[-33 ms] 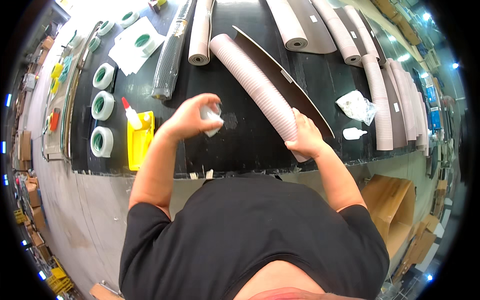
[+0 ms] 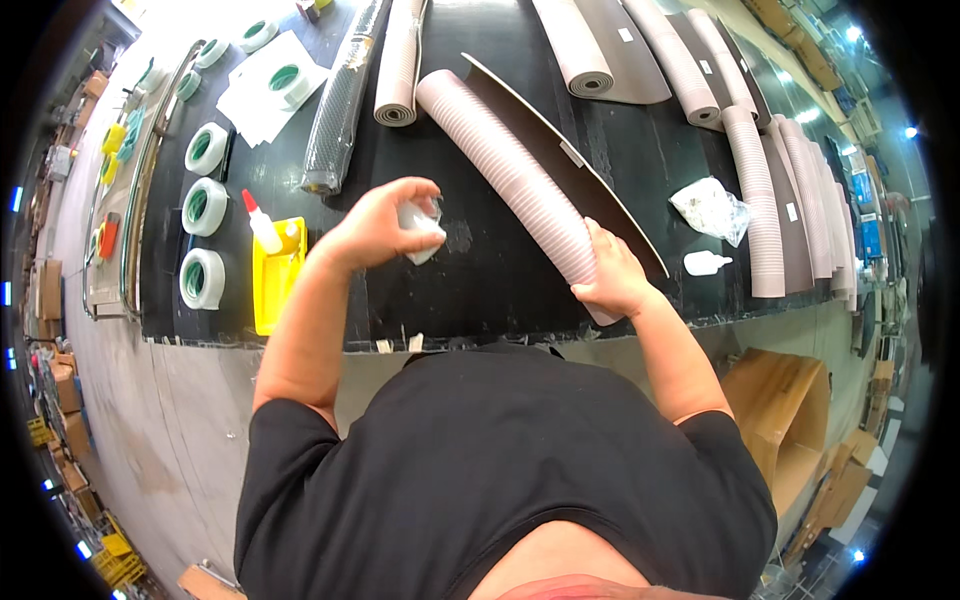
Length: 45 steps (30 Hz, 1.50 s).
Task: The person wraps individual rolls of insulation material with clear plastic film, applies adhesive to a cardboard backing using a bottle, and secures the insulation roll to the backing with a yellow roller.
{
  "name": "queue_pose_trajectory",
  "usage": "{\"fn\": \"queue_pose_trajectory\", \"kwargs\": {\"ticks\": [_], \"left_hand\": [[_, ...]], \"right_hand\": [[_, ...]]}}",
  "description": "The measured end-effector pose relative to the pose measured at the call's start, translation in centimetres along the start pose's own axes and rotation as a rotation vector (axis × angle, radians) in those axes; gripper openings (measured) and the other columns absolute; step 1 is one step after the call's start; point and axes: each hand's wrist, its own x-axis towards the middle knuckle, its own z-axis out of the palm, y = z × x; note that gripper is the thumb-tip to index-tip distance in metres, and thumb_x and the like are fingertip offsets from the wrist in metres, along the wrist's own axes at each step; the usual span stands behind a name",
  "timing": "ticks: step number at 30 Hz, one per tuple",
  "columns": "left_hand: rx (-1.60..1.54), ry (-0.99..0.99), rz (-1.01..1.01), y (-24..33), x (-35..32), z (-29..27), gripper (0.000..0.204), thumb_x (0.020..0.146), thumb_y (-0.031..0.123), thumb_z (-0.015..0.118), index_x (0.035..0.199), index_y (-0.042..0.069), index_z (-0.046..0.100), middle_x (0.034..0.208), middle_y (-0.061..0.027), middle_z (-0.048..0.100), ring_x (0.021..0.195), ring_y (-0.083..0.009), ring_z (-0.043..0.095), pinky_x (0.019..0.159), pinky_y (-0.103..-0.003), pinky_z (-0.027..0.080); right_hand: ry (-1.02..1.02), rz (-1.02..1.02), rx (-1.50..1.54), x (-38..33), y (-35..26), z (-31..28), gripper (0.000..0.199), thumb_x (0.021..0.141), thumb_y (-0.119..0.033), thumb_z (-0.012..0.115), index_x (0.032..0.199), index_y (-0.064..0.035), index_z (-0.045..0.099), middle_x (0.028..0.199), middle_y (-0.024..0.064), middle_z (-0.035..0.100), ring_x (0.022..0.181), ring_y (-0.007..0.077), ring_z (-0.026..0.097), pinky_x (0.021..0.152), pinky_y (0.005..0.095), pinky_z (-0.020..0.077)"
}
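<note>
Left hand (image 2: 385, 225) raised over the table's near half, thumb and fingers curled around a white wad (image 2: 422, 245); tissue or thin plastic, cannot tell which. Right hand (image 2: 615, 270) clasps the near end of the rolled mat (image 2: 510, 165), thumb on the left side, fingers over the top. Mat lies aslant on the black table (image 2: 440, 305), far end leaning left, its loose dark flap (image 2: 545, 140) open along the right side, a pale label on it. For good handling, I judge: light, even grip, since soft foam likely dents; keep the end layers flush and the roll from turning while the left hand is busy; keep the wad pinched so nothing trails onto the mat. Left of the hands: yellow tray (image 2: 268, 310), red-capped bottle (image 2: 264, 230) leaning in it, tape rolls (image 2: 216, 207) in a column beyond. Right of the mat: clear bag (image 2: 708, 210), white bottle (image 2: 705, 264) just nearer, then more rolled mats (image 2: 754, 205). Cardboard box (image 2: 765, 400) below the table edge.
</note>
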Motion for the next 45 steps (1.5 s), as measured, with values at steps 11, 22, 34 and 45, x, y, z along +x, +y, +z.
{"fn": "queue_pose_trajectory", "kwargs": {"ticks": [11, 22, 34, 45], "left_hand": [[-0.397, -0.495, -0.056, 1.3, 5.3, 4.9, 0.062, 0.081, 0.019, 0.085, 0.133, -0.001, 0.057, 0.123, -0.0098, 0.064, 0.117, -0.0195, 0.059, 0.106, -0.033, 0.045], [-0.807, -0.089, 0.072, -3.9, 10.4, 11.1, 0.079, 0.088, 0.004, 0.074, 0.152, -0.001, 0.028, 0.134, -0.0152, 0.053, 0.127, -0.0239, 0.052, 0.113, -0.037, 0.039], [-0.047, -0.106, 0.669, -2.3, 8.6, 14.0, 0.104, 0.08, -0.02, 0.057, 0.163, 0.013, 0.003, 0.14, -0.015, 0.05, 0.126, -0.029, 0.055, 0.108, -0.04, 0.043], [0.173, -0.18, 0.52, -1.6, 11.7, 12.7, 0.056, 0.09, -0.008, 0.055, 0.144, 0.005, 0.046, 0.124, -0.0217, 0.065, 0.116, -0.0356, 0.064, 0.098, -0.038, 0.051]], "right_hand": [[-0.308, -0.28, -0.04, -4.5, 4.8, -2.9, 0.097, 0.065, -0.02, 0.082, 0.152, -0.009, 0.039, 0.151, 0.0196, 0.046, 0.139, 0.0379, 0.044, 0.117, 0.0448, 0.0361], [0.902, -0.326, 0.309, 2.4, -1.4, 3.2, 0.028, 0.086, -0.019, 0.072, 0.109, -0.0046, 0.069, 0.104, 0.0124, 0.071, 0.097, 0.0327, 0.067, 0.087, 0.0426, 0.054], [0.706, -0.442, 0.677, 5.5, 0.4, 3.0, 0.029, 0.072, -0.009, 0.084, 0.1, -0.0073, 0.075, 0.116, 0.0103, 0.069, 0.108, 0.0264, 0.065, 0.095, 0.0364, 0.0514], [0.295, -0.45, 1.209, 6.4, 0.7, 2.7, 0.014, 0.085, 0.011, 0.068, 0.09, -0.0018, 0.067, 0.115, 0.0109, 0.069, 0.114, 0.0207, 0.062, 0.103, 0.0352, 0.0484]]}}
